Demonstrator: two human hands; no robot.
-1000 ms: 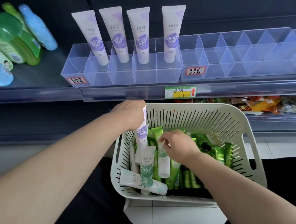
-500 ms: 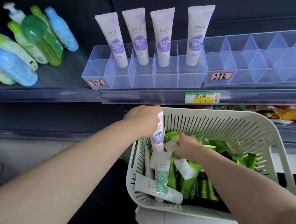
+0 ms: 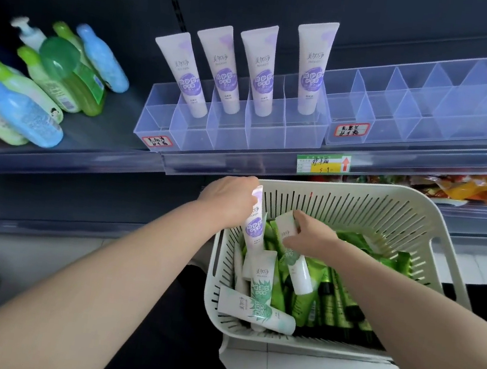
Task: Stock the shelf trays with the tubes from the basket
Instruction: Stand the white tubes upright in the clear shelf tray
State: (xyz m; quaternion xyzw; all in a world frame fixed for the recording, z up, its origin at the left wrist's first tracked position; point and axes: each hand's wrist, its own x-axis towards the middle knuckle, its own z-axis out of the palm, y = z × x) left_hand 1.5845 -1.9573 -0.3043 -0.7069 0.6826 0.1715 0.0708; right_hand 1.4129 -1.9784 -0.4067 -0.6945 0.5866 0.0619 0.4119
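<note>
1. A purple-label tube [image 3: 254, 224] stands nearly upright in the basket's far-left corner. The left hand [image 3: 228, 196] grips its upper end, fingers curled round it.
2. Just to the right, the right hand [image 3: 312, 240] holds a tilted white tube with green print [image 3: 297, 269], fingers closed on its flat end and the cap pointing near.
3. The slotted cream basket [image 3: 388, 203] holds more white-and-green tubes [image 3: 257, 307] on its left and dark green tubes [image 3: 332, 298] on its right.
4. On the shelf beyond, four purple-label tubes [image 3: 263, 72] stand cap down in a clear divided tray [image 3: 232, 141]. A second clear tray [image 3: 429, 125] sits to its right.
5. Far left, green and blue bottles [image 3: 47, 87] lie on the shelf.
</note>
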